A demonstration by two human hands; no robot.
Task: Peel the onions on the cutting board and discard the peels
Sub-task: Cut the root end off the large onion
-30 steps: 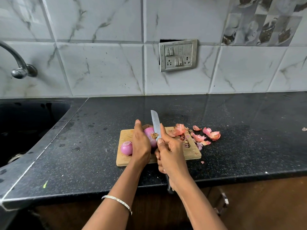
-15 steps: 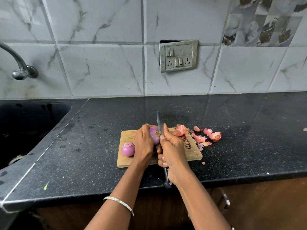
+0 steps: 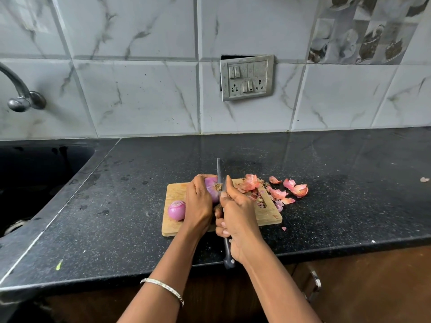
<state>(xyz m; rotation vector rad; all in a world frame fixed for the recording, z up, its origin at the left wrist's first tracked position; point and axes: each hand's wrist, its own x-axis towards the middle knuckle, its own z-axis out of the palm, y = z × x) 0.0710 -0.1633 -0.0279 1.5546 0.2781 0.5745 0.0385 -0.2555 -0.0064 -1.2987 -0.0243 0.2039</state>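
On the black speckled stone surface (image 3: 326, 206), my left hand (image 3: 199, 203) curls over a purple-red onion (image 3: 211, 191) held on the pale wooden cutting board (image 3: 177, 190), fingers wrapped round its far side so that only its right half shows. The onion lies on its side, its axis running left to right, with the brown, dry root end facing right toward the blade. My right hand (image 3: 238, 215) grips the dark-handled kitchen knife (image 3: 221, 183), fingers closed round the handle and the thumb stretched forward along the blade's right side. The knife's long axis runs almost straight away from me, handle butt sticking out near the surface's front edge, steel tip pointing at the tiled wall; the blade stands on edge and sits against the onion's root end. A second, already peeled purple onion (image 3: 176, 210) rests on the board's left part, just beside my left wrist, its trimmed end turned up and toward me. A heap of pink-orange papery onion peels (image 3: 250, 184) lies on the board's far right corner and spills onto the surface beside it (image 3: 296, 188). I see a thin silver bangle (image 3: 163, 287) on the left forearm, a dark sink (image 3: 35, 183) at far left, and a steel switch-and-socket plate (image 3: 247, 76) on the wall.
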